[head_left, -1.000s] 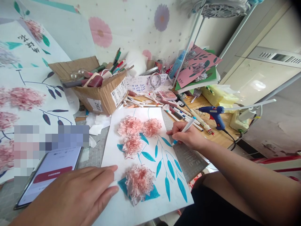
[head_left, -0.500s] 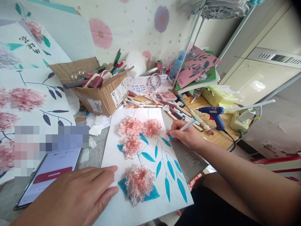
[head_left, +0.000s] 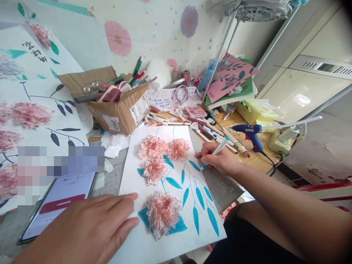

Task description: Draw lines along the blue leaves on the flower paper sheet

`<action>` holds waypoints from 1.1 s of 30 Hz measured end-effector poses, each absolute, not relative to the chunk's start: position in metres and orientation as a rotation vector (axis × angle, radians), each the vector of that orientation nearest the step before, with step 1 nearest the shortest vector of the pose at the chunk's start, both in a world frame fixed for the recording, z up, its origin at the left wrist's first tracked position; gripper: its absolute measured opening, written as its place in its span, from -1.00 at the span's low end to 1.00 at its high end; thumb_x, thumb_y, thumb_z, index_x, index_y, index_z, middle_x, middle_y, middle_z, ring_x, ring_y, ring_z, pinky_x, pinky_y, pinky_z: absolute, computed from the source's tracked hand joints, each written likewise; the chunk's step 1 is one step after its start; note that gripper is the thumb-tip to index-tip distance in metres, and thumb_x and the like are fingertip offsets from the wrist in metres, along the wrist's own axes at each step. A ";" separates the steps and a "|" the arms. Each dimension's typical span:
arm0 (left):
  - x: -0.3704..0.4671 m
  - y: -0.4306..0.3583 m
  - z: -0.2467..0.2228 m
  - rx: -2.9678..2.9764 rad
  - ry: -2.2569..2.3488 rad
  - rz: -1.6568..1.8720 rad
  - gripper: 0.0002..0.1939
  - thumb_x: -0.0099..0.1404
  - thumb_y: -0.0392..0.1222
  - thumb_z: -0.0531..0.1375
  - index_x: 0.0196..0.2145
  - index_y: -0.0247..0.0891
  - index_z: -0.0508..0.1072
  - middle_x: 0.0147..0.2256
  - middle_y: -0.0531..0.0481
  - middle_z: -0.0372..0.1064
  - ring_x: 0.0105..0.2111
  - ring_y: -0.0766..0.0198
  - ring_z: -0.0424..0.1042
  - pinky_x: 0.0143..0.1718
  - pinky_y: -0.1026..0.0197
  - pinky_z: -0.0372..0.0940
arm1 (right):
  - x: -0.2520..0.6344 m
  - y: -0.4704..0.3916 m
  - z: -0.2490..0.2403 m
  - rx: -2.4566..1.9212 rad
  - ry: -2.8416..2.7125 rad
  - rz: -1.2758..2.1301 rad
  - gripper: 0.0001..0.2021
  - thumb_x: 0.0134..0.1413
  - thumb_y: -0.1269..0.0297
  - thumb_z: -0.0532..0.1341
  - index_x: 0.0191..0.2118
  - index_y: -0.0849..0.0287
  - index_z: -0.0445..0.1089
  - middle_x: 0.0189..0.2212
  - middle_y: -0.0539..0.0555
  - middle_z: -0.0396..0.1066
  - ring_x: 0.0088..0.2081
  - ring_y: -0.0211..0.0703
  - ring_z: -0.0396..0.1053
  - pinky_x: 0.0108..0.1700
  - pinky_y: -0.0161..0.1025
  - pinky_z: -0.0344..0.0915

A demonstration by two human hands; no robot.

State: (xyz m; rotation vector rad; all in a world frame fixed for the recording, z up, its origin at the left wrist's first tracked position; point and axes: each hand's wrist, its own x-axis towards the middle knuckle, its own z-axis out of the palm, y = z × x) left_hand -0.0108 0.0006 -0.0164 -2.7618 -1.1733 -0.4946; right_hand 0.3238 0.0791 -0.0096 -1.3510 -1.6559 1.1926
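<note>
A white sheet of paper (head_left: 154,240) lies at a slant before me. Pink ruffled paper flowers (head_left: 164,215) sit on it, among blue drawn leaves (head_left: 213,222) and thin stems. My right hand (head_left: 217,157) grips a white marker (head_left: 221,146) with a blue end, its blue tip pointing down near the sheet's right edge. Whether the tip touches the sheet I cannot tell. My left hand (head_left: 107,220) rests with fingers stretched over the sheet's left edge. Something white shows between its thumb and forefinger, too little to name.
A phone (head_left: 64,203) lies left, partly under my left hand. Behind stand a cardboard box (head_left: 118,113) of pens and several loose markers (head_left: 211,134). A blue glue gun (head_left: 253,137) lies right. Another flower picture (head_left: 35,146) is at the left, a grey cutting mat (head_left: 220,187) under the sheet.
My right hand has shifted very slightly, with the marker's tip a little lower and to the right. My left hand stays in place.
</note>
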 end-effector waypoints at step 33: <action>-0.010 0.001 -0.013 -2.783 -1.139 -0.480 -0.70 0.44 -0.04 -0.13 -0.17 0.02 0.38 -0.29 0.17 0.60 -0.40 0.26 0.58 -0.49 0.20 0.34 | 0.326 0.081 -0.009 -1.306 -1.671 1.216 -0.79 -0.27 0.39 0.22 -0.70 0.11 0.16 -0.75 -0.10 0.13 -0.43 -0.11 0.42 -0.16 -0.13 0.35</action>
